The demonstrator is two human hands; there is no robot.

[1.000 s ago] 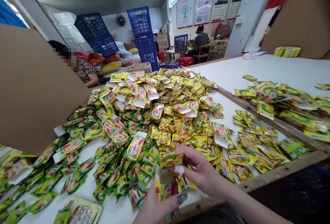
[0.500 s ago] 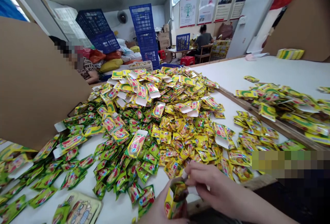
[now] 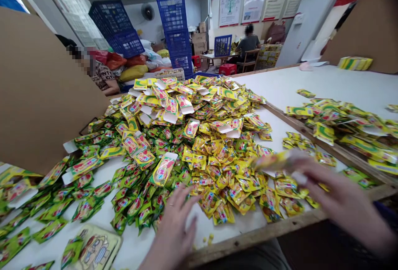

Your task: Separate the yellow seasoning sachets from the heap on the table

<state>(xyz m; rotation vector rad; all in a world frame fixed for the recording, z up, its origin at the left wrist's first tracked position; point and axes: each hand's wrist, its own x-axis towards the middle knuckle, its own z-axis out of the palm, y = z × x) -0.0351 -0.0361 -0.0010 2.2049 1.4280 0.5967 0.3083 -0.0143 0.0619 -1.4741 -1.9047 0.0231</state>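
Observation:
My right hand [image 3: 336, 191], smeared by motion, grips a small yellow printed carton [image 3: 273, 161] above the right side of the pile. My left hand [image 3: 175, 222] holds nothing; its fingers are spread above the white tabletop by the green packets [image 3: 133, 210]. Ahead of both hands lie yellow packets [image 3: 214, 179], heaped beside the green ones. One flat carton [image 3: 165, 169] with a white open flap rests on top of the green packets. More cartons [image 3: 183, 104] are piled at the back of the heap.
A wooden strip [image 3: 298, 125] divides the table, with more cartons [image 3: 342, 116] beyond it. Cardboard [image 3: 46, 92] stands at the left. A cartoon-printed case [image 3: 98, 247] lies near the front edge. Small yellow pellets [image 3: 209, 239] are by my left hand. Blue crates [image 3: 175, 34] and two people are farther back.
My right hand has moved right and up with the carton, away from my left hand. My left hand has let go of the carton and spread its fingers toward the packets.

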